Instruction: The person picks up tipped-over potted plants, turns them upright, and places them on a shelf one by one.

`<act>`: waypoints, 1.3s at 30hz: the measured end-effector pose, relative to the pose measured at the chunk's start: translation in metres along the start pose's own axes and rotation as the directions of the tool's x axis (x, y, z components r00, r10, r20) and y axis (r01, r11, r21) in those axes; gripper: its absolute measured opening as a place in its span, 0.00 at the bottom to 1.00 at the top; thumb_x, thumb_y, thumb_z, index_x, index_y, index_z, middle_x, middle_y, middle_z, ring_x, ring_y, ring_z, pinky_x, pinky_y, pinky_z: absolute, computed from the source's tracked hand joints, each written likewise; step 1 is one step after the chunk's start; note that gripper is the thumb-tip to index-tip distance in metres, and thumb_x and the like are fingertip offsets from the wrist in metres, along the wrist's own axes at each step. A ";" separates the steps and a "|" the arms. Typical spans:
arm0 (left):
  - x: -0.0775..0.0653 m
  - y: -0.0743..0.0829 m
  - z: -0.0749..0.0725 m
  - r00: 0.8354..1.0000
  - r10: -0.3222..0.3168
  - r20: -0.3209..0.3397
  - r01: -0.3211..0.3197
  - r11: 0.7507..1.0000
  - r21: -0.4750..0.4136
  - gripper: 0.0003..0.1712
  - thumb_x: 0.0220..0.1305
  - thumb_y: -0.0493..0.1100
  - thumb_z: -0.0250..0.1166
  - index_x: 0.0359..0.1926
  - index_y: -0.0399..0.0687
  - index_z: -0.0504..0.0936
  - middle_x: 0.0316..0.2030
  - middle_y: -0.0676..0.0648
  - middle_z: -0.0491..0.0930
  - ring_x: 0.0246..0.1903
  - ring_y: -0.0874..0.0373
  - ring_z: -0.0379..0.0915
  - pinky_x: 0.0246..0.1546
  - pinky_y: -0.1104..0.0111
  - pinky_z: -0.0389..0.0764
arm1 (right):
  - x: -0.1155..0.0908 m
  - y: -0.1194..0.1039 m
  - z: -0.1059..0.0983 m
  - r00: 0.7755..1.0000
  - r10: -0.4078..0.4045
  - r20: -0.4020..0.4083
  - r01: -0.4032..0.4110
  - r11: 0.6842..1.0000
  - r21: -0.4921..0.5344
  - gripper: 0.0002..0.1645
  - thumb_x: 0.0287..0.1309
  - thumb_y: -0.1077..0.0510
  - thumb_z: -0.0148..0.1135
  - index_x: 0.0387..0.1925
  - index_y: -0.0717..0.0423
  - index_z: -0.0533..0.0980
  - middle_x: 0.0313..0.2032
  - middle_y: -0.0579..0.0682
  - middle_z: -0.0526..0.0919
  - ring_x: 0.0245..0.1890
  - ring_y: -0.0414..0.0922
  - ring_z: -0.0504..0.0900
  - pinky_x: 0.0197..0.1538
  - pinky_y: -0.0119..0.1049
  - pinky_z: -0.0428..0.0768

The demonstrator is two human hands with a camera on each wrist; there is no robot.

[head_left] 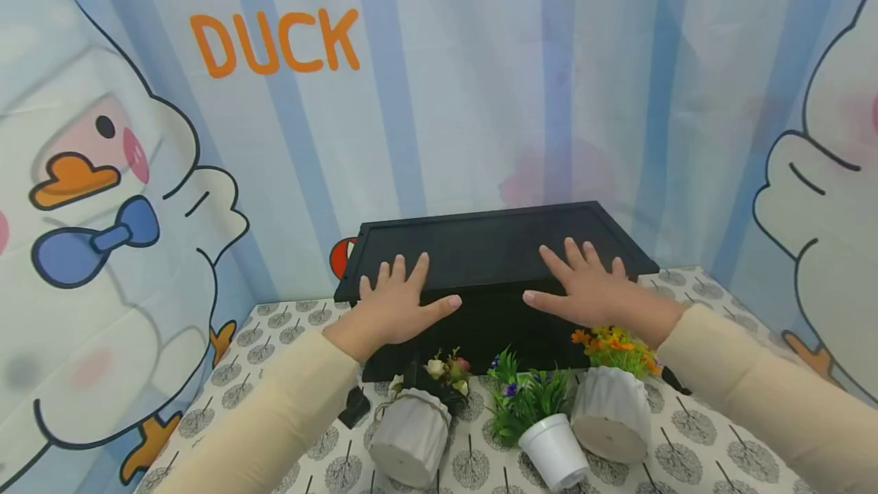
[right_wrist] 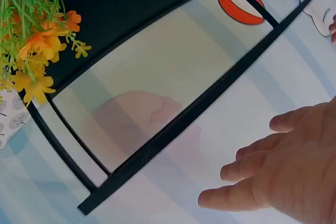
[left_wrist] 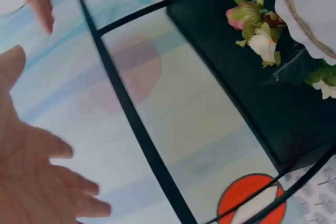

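Both hands are held out with fingers spread and hold nothing. In the head view my left hand (head_left: 392, 305) appears over the left front of a black stand (head_left: 487, 246) with a flat framed top. The right hand (head_left: 591, 292) appears over its right front. Both wrist views show a gap between the hand and the stand's black bars. Nearer me are a grey pot (head_left: 410, 437) with pale and pink flowers, a white pot (head_left: 554, 452) with green leaves and purple flowers, and a grey pot (head_left: 610, 414) with orange flowers (head_left: 620, 349). All three pots look tilted.
The stand rests on a cloth (head_left: 469, 467) printed with grey trees. A small black object (head_left: 354, 406) lies left of the pots. Behind is a striped blue and white curtain (head_left: 466, 97) with duck figures and orange DUCK lettering (head_left: 274, 44).
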State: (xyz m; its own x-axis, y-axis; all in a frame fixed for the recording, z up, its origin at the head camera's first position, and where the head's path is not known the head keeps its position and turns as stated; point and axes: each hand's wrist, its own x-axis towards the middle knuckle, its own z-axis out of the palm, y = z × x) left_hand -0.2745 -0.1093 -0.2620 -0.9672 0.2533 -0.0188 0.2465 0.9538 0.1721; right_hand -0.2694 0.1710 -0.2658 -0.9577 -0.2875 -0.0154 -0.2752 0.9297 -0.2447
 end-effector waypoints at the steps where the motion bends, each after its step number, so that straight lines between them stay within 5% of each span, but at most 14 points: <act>1: -0.003 -0.006 0.000 1.000 0.006 -0.030 -0.007 0.999 -0.034 0.54 0.58 0.76 0.43 0.73 0.53 0.35 0.72 0.36 0.33 0.70 0.37 0.28 0.64 0.39 0.36 | -0.002 0.002 -0.002 1.000 0.007 -0.006 -0.007 1.000 0.010 0.58 0.52 0.20 0.36 0.72 0.51 0.39 0.70 0.67 0.32 0.68 0.68 0.32 0.59 0.72 0.32; 6: -0.019 -0.050 0.002 0.985 -0.065 -0.162 0.020 0.963 -0.268 0.62 0.53 0.77 0.49 0.71 0.50 0.27 0.71 0.35 0.27 0.69 0.35 0.27 0.61 0.36 0.43 | -0.017 0.022 -0.011 0.999 0.033 -0.036 -0.030 0.997 0.075 0.58 0.57 0.23 0.36 0.71 0.61 0.38 0.68 0.73 0.34 0.66 0.71 0.34 0.59 0.72 0.37; 13: -0.027 -0.099 0.020 0.923 -0.324 -0.206 0.165 0.820 -0.548 0.72 0.44 0.77 0.59 0.69 0.53 0.19 0.71 0.40 0.25 0.70 0.37 0.28 0.61 0.37 0.47 | -0.041 0.060 -0.010 0.988 0.138 0.071 -0.153 0.942 0.299 0.61 0.60 0.25 0.33 0.67 0.74 0.30 0.65 0.79 0.34 0.64 0.75 0.38 0.58 0.70 0.49; 19: -0.019 -0.112 0.048 0.900 -0.404 -0.161 0.199 0.712 -0.673 0.72 0.44 0.73 0.64 0.69 0.55 0.19 0.71 0.35 0.33 0.68 0.33 0.36 0.59 0.38 0.54 | -0.057 0.089 0.014 0.937 0.225 0.268 -0.333 0.809 0.484 0.60 0.58 0.23 0.28 0.69 0.69 0.33 0.65 0.78 0.32 0.62 0.77 0.38 0.56 0.72 0.52; 25: -0.009 -0.112 0.077 0.886 -0.429 -0.175 0.162 0.641 -0.750 0.65 0.53 0.64 0.64 0.71 0.48 0.27 0.71 0.35 0.42 0.69 0.39 0.43 0.62 0.47 0.59 | -0.064 0.106 0.045 0.913 0.232 0.335 -0.401 0.659 0.637 0.62 0.58 0.23 0.27 0.67 0.72 0.32 0.62 0.84 0.37 0.62 0.77 0.44 0.61 0.64 0.56; 29: -0.003 -0.109 0.089 0.871 -0.447 -0.204 0.133 0.614 -0.778 0.58 0.56 0.59 0.64 0.72 0.41 0.36 0.70 0.35 0.45 0.69 0.40 0.45 0.63 0.51 0.59 | -0.067 0.110 0.060 0.895 0.276 0.350 -0.446 0.587 0.676 0.67 0.57 0.22 0.29 0.64 0.83 0.35 0.59 0.85 0.48 0.60 0.73 0.56 0.58 0.59 0.65; 33: 0.002 -0.108 0.096 0.855 -0.463 -0.233 0.116 0.608 -0.785 0.54 0.57 0.57 0.64 0.71 0.37 0.43 0.69 0.34 0.50 0.67 0.40 0.50 0.62 0.52 0.61 | -0.069 0.110 0.075 0.888 0.298 0.351 -0.459 0.524 0.717 0.67 0.58 0.23 0.31 0.61 0.87 0.41 0.45 0.74 0.66 0.44 0.59 0.72 0.52 0.52 0.72; 39: 0.008 -0.107 0.105 0.829 -0.495 -0.259 0.115 0.605 -0.788 0.46 0.58 0.53 0.64 0.69 0.35 0.53 0.66 0.33 0.57 0.64 0.39 0.56 0.60 0.51 0.65 | -0.071 0.110 0.093 0.882 0.303 0.360 -0.464 0.435 0.772 0.66 0.58 0.23 0.33 0.59 0.88 0.45 0.26 0.52 0.64 0.26 0.41 0.67 0.43 0.40 0.73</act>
State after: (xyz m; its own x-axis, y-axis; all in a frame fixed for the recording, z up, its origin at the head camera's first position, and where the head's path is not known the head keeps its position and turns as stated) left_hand -0.3022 -0.1919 -0.3842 -0.9401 -0.3037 0.1548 -0.0103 0.4791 0.8777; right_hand -0.2237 0.2718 -0.3820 -0.8977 -0.0550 -0.4371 0.3905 0.3600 -0.8473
